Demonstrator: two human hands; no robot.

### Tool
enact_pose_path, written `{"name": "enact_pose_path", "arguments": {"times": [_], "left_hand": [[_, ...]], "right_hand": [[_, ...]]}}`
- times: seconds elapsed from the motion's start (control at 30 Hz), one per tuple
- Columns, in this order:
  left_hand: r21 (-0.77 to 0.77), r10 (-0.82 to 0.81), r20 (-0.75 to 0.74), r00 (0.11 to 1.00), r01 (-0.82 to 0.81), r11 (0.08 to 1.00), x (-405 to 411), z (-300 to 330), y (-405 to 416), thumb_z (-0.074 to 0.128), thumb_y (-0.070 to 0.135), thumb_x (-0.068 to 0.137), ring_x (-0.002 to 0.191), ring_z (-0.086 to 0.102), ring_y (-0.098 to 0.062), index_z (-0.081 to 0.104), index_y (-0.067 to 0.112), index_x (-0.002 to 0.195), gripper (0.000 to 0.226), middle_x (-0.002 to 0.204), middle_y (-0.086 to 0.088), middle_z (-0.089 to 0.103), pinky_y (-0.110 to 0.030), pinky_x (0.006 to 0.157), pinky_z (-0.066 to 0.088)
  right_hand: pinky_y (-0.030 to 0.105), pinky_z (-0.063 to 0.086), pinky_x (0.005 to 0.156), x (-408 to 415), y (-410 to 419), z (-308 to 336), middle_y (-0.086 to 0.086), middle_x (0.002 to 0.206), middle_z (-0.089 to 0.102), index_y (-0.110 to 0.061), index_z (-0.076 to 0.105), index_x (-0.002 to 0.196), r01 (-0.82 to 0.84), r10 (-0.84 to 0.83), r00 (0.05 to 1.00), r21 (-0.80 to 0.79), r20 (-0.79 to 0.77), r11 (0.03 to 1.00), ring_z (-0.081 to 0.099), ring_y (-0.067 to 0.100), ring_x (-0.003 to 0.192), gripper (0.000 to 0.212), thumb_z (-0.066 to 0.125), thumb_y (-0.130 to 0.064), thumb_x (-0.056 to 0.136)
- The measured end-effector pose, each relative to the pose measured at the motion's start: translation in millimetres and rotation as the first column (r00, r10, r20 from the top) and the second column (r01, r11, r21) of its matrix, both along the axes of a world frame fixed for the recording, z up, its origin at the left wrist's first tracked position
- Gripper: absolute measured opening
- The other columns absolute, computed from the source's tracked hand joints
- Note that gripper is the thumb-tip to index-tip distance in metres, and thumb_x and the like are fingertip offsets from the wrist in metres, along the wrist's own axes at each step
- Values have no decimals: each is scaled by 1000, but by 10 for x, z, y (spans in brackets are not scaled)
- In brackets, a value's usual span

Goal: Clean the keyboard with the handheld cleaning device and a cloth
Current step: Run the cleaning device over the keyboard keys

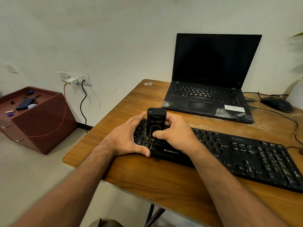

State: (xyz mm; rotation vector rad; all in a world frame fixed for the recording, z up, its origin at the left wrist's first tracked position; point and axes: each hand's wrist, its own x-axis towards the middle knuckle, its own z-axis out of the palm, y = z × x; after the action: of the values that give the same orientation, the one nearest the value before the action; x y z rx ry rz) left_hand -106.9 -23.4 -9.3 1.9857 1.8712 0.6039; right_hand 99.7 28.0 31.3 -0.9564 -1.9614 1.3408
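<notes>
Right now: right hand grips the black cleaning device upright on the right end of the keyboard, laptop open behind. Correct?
Not quite. The head view shows the right hand gripping the cleaning device upright on the keyboard's left end, not the right. The laptop is open behind.

matt black plastic keyboard (229, 154) on glossy wood-grain table (147, 177).
</notes>
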Motion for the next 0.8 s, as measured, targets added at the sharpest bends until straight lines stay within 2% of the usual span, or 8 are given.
{"name": "enact_pose_path", "arguments": {"times": [0.13,0.2,0.27,0.37,0.53,0.67,0.8], "left_hand": [[-16,-1,-8,1000,0,1000,-3,-1,1,68,97,35,140,40,-10,5,34,160,153,159,15,29,-48,115,38],[-21,0,-17,1000,0,1000,-7,-3,5,70,96,35,141,39,-9,5,34,160,153,159,15,28,-48,116,38],[-18,0,-22,1000,-1,1000,-4,-7,15,74,93,35,139,40,-8,9,34,159,152,157,16,30,-47,114,40],[-10,-10,-4,1000,10,1000,0,-7,19,78,89,35,137,42,-7,17,32,158,149,154,17,33,-45,113,42],[-28,9,-25,1000,-9,1000,-9,-20,16,76,91,33,140,39,-9,7,34,159,155,158,16,29,-46,117,37],[-40,5,-46,999,-7,999,-5,0,11,70,96,30,146,30,-10,6,31,160,158,164,15,18,-44,121,31],[-28,12,-49,999,-14,1000,-13,-12,10,73,94,32,145,34,-9,5,33,160,157,162,16,22,-45,119,34]], "right_hand": [[5,47,59,25,-3,-3,-18,97,69,-37,61,119,5,-14,997,112,78,994,64,-6,85,52,78,-8,79],[3,44,56,24,-20,15,-21,95,66,-36,61,119,24,-36,996,134,86,991,62,-11,82,51,78,-11,79],[7,49,59,38,-23,13,-18,95,69,-35,63,117,-1,-5,999,110,54,994,65,-9,82,50,79,-9,77],[22,59,63,57,-66,30,-12,99,74,-36,66,114,-93,88,994,64,66,994,72,2,81,52,81,-6,74],[8,50,63,82,-9,62,-20,98,70,-34,65,121,-4,-12,996,167,92,986,66,-9,87,53,79,-9,76],[20,57,64,156,-17,81,-11,100,75,-38,64,116,-183,171,975,78,143,980,72,2,81,57,81,-4,75],[20,56,74,188,37,116,-17,103,73,-38,66,119,-118,92,983,169,156,978,68,-2,96,57,81,-7,74]]}}
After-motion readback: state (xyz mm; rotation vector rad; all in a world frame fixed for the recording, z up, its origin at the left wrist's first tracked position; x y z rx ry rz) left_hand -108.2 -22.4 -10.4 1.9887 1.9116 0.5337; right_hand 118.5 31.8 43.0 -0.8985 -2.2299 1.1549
